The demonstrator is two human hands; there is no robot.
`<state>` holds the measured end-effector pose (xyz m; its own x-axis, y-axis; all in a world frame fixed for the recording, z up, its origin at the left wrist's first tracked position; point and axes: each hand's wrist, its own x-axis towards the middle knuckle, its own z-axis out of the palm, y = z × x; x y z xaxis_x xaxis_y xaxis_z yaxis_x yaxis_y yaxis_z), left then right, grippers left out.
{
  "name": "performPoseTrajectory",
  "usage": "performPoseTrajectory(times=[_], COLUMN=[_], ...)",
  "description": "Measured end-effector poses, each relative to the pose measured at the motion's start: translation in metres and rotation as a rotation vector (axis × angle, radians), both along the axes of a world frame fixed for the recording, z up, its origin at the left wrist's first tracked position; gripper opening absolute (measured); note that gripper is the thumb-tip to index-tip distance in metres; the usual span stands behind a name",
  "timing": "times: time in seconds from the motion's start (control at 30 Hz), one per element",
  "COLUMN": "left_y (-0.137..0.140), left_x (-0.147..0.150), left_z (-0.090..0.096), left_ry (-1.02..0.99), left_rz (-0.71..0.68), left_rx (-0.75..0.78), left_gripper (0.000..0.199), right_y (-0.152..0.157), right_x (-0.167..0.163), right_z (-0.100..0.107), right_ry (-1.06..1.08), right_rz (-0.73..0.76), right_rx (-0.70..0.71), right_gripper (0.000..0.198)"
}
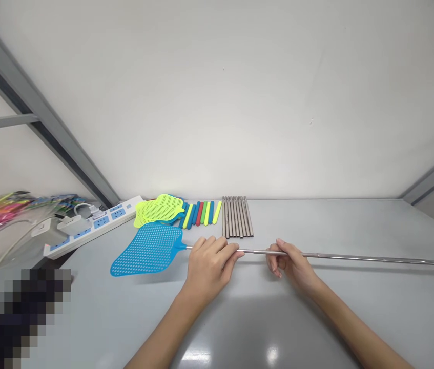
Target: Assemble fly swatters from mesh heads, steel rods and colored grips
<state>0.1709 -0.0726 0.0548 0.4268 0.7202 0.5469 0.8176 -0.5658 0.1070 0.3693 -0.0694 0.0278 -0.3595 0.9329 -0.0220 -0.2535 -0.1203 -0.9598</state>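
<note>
A fly swatter with a blue mesh head stretches sideways across the table, its head at the left. Its long, thin metal rod is extended in sections and leaves the view at the right edge. My left hand is closed around the rod, close to the blue head. Farther right along the same rod is my right hand, its thumb over the metal and its fingers curled loosely beneath. Between the two hands a short stretch of rod shows.
Yellow-green swatter heads lie stacked behind, beside a row of coloured handle tubes and several metal rods. A white power strip with plugs and cables lies left, near bagged colourful items. A wall rises behind the table.
</note>
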Motion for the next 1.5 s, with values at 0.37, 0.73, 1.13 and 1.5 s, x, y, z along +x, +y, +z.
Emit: performPoseTrajectory(times=[0.37,0.73,1.13,1.5], left_y=[-0.002,-0.002,-0.002,-0.005], left_x=[0.000,0.004,0.008,0.013], left_z=[-0.001,-0.006,-0.015,-0.017], left_ry=[0.000,-0.010,-0.036,-0.028], left_rz=[-0.001,-0.012,-0.017,-0.004], left_rx=[-0.010,-0.004,-0.043,-0.093], left_gripper=[0.021,0.019,0.020,0.021], right_y=[-0.003,-0.003,-0.001,0.005], right_x=[-0.006,-0.005,-0.002,0.003], right_z=[-0.001,-0.006,-0.003,0.003], right_ry=[0.005,0.012,-0.048,-0.106], right_rz=[-0.003,0.009,0.008,0.029], right_rx=[-0.010,-0.024,-0.009,0.010], right_gripper=[0.047,0.048,0.049,0.051])
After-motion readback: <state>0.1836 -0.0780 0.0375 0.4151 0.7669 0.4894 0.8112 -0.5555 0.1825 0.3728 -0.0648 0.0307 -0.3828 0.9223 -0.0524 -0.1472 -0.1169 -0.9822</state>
